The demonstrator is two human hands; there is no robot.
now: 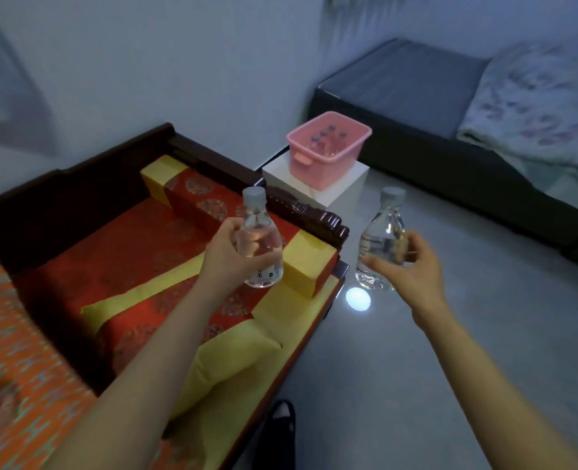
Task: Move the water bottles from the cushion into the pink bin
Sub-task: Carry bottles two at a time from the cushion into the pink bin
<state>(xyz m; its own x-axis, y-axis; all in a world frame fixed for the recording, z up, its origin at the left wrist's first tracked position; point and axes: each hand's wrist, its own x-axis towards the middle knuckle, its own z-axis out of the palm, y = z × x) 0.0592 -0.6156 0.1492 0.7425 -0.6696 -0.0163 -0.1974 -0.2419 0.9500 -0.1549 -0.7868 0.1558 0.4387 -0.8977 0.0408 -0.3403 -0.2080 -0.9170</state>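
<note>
Both grips loaded. Left grip [226, 252] is wrapped round the body of the left bottle [264, 242], which is upright, cap up, over the right edge of the cushion [138, 252] just short of the armrest [311, 212]. Right grip [413, 269] pinches the right bottle [382, 239] at mid-body, thumb in front and fingers behind. It's also upright, hanging over the floor [416, 368] just off the sofa.

The bin [328, 164] is ahead and well apart from both grips. It sits on the white surface [345, 191] toward the far edge, leaving the near right corner bare. Several bottles [328, 139] stand inside already. I count about four caps, too blurred to be sure.

Step as I read it: carry both over and drop them in. I see no bottles left on the cushion, so this is probably the last pair.

How I'd do it:
- Lift the left bottle over the armrest rather than skimming it.
- Go in from above, one grip at a time. The opening looks tight for two at once.
- Aim for the gaps beside the standing bottles. I can't tell from here which side has room, so check on approach.
- Lower until the base seats, then let go. Don't drop it, or it could topple the ones standing.
- Keep sideways force off the rim. The bin looks light and the surface is small, so a shove could slide it toward an edge.
</note>
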